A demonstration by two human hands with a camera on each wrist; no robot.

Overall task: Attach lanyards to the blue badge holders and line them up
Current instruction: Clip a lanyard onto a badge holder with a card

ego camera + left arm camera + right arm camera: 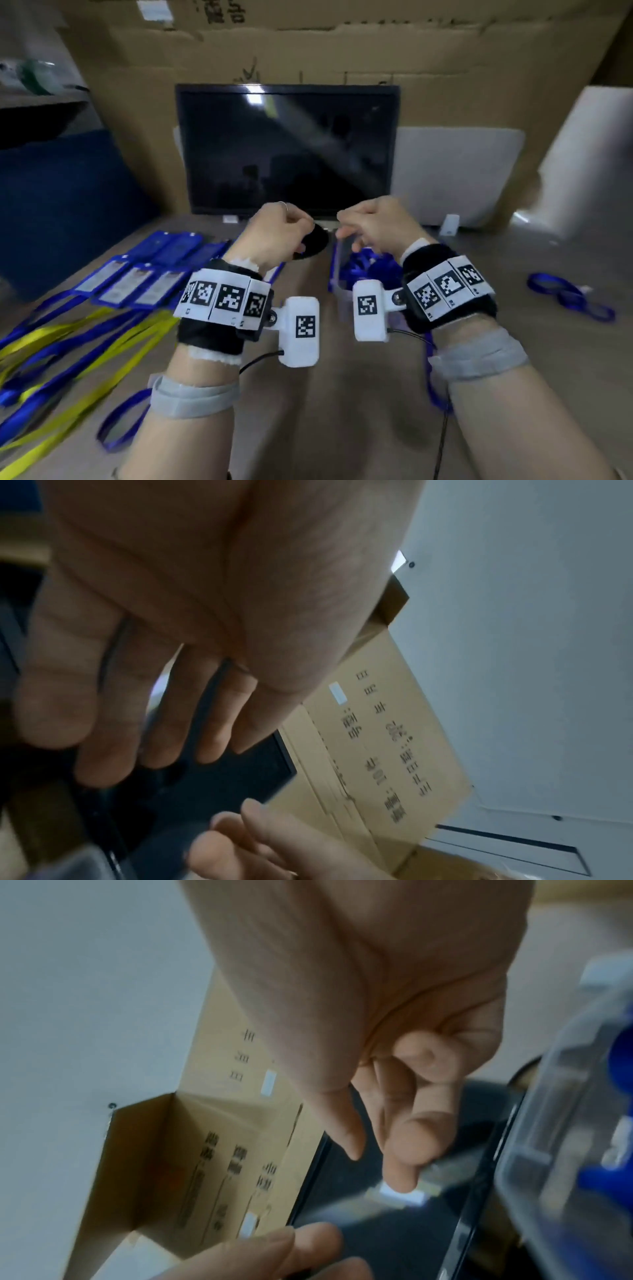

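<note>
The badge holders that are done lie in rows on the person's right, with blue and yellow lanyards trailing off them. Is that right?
Nearly. The finished badge holders lie on the person's left, not the right, as the head view shows. The rest holds: they sit in rows, and blue and yellow lanyards trail from them toward the near edge of the table. On the right lies only a loose blue lanyard.

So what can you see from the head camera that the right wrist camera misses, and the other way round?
Only the head view shows the row of blue badge holders on the table, the blue and yellow lanyards trailing from them, a loose blue lanyard at the right, and both wrist straps.

Only the right wrist view shows the right hand from the palm side, fingers curled, and the clear container close up.

Both show the dark monitor, the cardboard wall and both hands.
</note>
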